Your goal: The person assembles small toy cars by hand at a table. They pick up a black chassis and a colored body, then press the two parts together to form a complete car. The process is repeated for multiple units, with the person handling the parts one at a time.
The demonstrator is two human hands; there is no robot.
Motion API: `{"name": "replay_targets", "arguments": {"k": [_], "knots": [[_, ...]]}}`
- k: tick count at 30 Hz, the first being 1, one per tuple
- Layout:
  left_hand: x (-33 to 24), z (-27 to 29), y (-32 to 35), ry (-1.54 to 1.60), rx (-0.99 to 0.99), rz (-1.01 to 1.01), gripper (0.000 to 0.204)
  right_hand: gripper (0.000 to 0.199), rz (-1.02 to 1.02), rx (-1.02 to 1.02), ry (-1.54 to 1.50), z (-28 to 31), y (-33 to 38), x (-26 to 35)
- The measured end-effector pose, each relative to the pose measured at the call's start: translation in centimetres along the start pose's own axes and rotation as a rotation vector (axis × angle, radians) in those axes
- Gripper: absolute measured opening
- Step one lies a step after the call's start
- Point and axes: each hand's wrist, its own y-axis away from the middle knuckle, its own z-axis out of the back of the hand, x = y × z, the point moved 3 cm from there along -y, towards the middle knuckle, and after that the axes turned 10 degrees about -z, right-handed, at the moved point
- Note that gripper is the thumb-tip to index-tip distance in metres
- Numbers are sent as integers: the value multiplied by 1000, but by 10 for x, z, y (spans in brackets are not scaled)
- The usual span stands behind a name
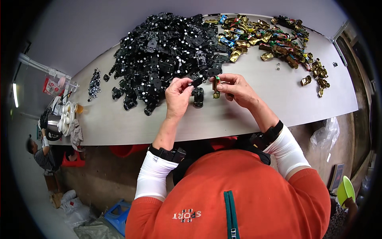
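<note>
My left hand [178, 95] pinches a small black toy car chassis [197, 81] between thumb and fingers. Close beside it, my right hand [235, 90] grips a toy car body shell [216, 88], brown and gold with a bit of green, held on end. Another black chassis with wheels [198, 98] lies on the table just below the held one. Beyond my left hand rises a big heap of black toy car chassis [159, 51]. Farther right, many gold and coloured car body shells [254, 36] are spread over the table.
The pale table [254, 115] curves around me. A small pile of dark and silvery parts [94, 84] lies at its left. A tray with white cups [68, 119] and a metal kettle [53, 126] stand at the left end. Another person [39, 153] is beyond. A clear plastic bag [326, 133] hangs at right.
</note>
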Motion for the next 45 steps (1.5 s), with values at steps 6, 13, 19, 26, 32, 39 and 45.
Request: {"name": "replay_targets", "arguments": {"k": [6,13,19,26,32,39,45], "knots": [[-30,-10,29,-411,73,-638,29,39,-70,237,-213,-10,16,-5],[-41,-26,43,476,-134,-18,51,40,-69,260,-402,-25,15,-27],[-13,-20,44,955,-12,251,42,37,-58,194,-384,-33,19,-26],[13,-21,50,1091,-56,366,31,29,166,-117,151,-47,35,0],[15,-19,49,1122,-231,421,26,33,107,-28,-65,-33,28,-10],[19,0,48,1173,-216,372,26,27,453,-497,795,-1,41,11],[12,-17,61,1155,-54,394,31,27,177,-485,1425,22,34,-1]]}}
